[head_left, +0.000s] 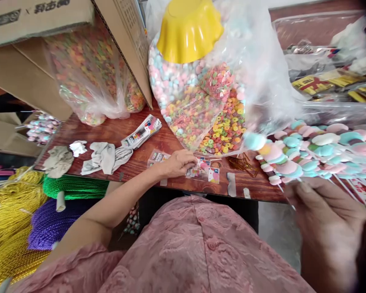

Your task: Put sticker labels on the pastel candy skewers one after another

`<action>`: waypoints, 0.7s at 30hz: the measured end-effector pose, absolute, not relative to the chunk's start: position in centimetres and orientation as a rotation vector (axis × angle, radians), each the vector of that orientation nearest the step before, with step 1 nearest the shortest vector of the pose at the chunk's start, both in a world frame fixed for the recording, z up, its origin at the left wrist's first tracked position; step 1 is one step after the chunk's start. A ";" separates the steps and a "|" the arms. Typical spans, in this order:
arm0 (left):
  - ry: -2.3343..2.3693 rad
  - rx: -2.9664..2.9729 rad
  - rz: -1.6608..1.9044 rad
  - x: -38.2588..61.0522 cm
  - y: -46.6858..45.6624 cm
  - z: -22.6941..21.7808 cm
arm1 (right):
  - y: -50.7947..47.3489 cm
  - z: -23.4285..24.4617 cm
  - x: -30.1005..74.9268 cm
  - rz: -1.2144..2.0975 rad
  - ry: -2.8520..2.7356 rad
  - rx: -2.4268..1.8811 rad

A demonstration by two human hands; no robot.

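My left hand [180,163] rests on the table with curled fingers, pinching a small printed plastic bag [203,169]. More of this clear printed packaging lies under and beside it. At the right, my right hand [326,221] is closed, with a thin white stick between thumb and fingers. That stick belongs to a marshmallow skewer [285,165] at the near end of a pile of pink, blue and white marshmallow skewers [332,148]. Gold twist ties [242,165] lie between the two hands.
A large clear bag of marshmallows [158,77] and gummy rings [224,132] stands behind, topped by a yellow scalloped bowl [190,32]. At left are a cardboard box [128,44], a stack of printed bags [142,132], grey gloves [105,158] and coloured cord bundles [15,215].
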State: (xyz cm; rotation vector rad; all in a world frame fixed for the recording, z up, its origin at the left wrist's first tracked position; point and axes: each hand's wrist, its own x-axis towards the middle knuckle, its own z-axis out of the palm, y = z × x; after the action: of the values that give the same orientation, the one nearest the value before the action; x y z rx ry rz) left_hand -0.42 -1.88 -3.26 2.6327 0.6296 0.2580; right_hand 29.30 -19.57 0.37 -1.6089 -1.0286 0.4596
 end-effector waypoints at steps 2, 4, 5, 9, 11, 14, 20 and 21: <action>0.638 2.545 0.285 -0.7 -1.7 -3.3 | -17.3 0.3 25.7 0.921 -0.915 -1.337; 0.645 2.507 0.310 -0.6 -1.6 -3.4 | -14.8 -0.4 22.5 1.237 -0.950 -1.254; 0.652 2.495 0.321 -0.6 -1.6 -3.4 | -13.6 -0.9 21.3 1.309 -0.982 -1.220; 0.648 2.514 0.293 -0.6 -2.1 -2.9 | -10.3 -3.2 18.3 1.304 -1.196 -1.230; 0.628 2.587 0.258 -0.6 -2.8 -2.5 | -9.6 -3.9 18.0 1.209 -1.231 -1.292; 0.742 2.727 0.210 -0.2 -4.3 -2.3 | -9.4 -4.4 18.1 1.188 -1.159 -1.290; 1.099 2.777 0.324 0.3 -6.3 -3.7 | -10.0 -4.1 18.3 1.242 -1.021 -1.230; 1.107 2.770 0.380 0.2 -6.3 -4.0 | -10.1 -4.1 18.6 1.231 -1.015 -1.242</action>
State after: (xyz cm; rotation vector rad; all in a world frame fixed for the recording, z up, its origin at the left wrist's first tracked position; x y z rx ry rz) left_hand 0.21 -6.34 -4.00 2.7703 1.1072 0.3797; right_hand 18.59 -10.15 -4.10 -1.2416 -1.0153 1.2305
